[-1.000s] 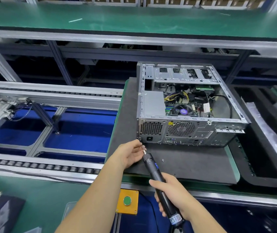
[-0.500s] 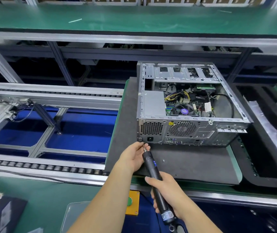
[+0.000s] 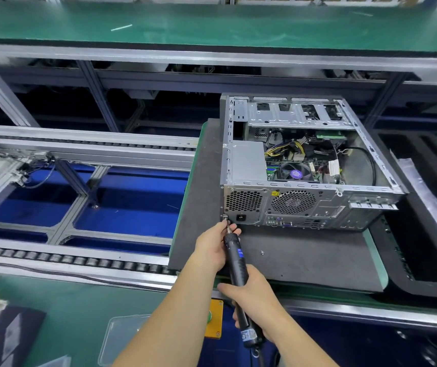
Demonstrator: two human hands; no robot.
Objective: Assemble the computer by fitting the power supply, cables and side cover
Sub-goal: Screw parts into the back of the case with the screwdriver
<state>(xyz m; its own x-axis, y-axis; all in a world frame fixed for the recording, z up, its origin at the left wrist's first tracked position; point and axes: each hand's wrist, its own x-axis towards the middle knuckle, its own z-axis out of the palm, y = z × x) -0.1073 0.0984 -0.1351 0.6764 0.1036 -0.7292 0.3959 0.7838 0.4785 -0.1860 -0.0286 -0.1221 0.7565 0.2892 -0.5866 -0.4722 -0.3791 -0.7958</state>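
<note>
Left fingers point(image 3: 230, 229) are pinched round the driver's bit right at the tip, which sits on the lower left corner of the case's point(image 3: 304, 207) back panel, just beside the power socket. The left hand point(image 3: 212, 247) is steadying things there while the right hand point(image 3: 254, 300) has its fingers wrapped round the black driver point(image 3: 235, 263) lower down the handle. The case lies on its side on a dark mat point(image 3: 304, 260), side cover off, so you can see right in: grey power supply point(image 3: 247, 164) tucked in the near left corner, then yellow and black cables point(image 3: 291, 149), a fan point(image 3: 295, 172) on the board, and the drive bays point(image 3: 291, 112) along the far edge. A tiny screw point(image 3: 262, 252) sits loose on the mat.
</note>
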